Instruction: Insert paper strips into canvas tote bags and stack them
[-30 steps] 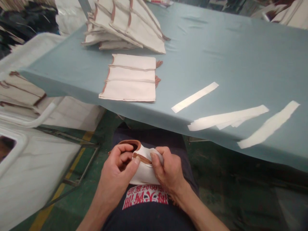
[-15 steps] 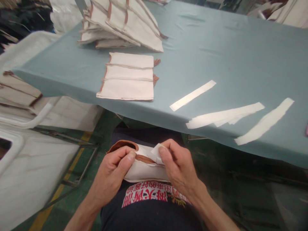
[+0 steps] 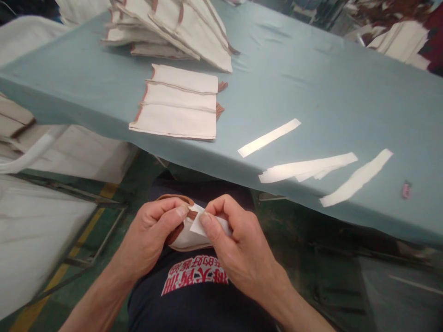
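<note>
A tube-like white fabric piece with brown lining (image 3: 188, 239) rests across my lap. My left hand (image 3: 152, 235) is closed on its left end, thumb and forefinger pinching the seam by a brown slit. In my right hand (image 3: 230, 235) a small white strip (image 3: 197, 226) is pinched between thumb and fingers, its pointed end angled toward the slit. The right hand hides much of the fabric piece's right part. Both hands are close together, below the table's front edge.
On the blue-green table (image 3: 332, 106) lie a flat white fabric piece with brown edges (image 3: 180, 103), a pile of similar pieces (image 3: 194, 37), several white strips (image 3: 308, 167) and a small pink object (image 3: 406, 189). White bins (image 3: 41, 235) stand at the left.
My right hand has moved left toward my left hand, bringing the white strip nearer the left end of the slit. The view has shifted somewhat to the right.
</note>
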Action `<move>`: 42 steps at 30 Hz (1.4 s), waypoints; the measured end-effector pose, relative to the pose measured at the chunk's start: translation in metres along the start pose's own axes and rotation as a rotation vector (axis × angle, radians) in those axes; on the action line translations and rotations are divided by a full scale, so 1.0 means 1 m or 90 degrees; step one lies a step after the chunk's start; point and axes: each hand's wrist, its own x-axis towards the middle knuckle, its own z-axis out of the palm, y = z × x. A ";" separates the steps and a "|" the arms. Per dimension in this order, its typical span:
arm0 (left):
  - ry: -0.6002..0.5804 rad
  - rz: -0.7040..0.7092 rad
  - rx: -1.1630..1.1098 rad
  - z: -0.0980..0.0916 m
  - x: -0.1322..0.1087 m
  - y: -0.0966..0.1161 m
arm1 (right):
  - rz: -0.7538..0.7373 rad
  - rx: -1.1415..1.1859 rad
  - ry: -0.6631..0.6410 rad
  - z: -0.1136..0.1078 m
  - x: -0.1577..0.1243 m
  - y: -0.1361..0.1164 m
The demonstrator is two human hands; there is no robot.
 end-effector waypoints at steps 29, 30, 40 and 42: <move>0.072 0.085 0.155 -0.001 0.000 0.008 | -0.110 -0.161 0.118 0.025 0.007 0.012; 0.075 0.086 0.154 -0.002 0.000 0.007 | -0.112 -0.164 0.124 0.026 0.006 0.012; 0.063 0.056 0.116 0.002 0.000 0.007 | -0.091 -0.233 0.144 0.029 0.008 0.013; 0.065 0.046 0.107 0.002 0.000 0.007 | -0.073 -0.247 0.148 0.030 0.010 0.014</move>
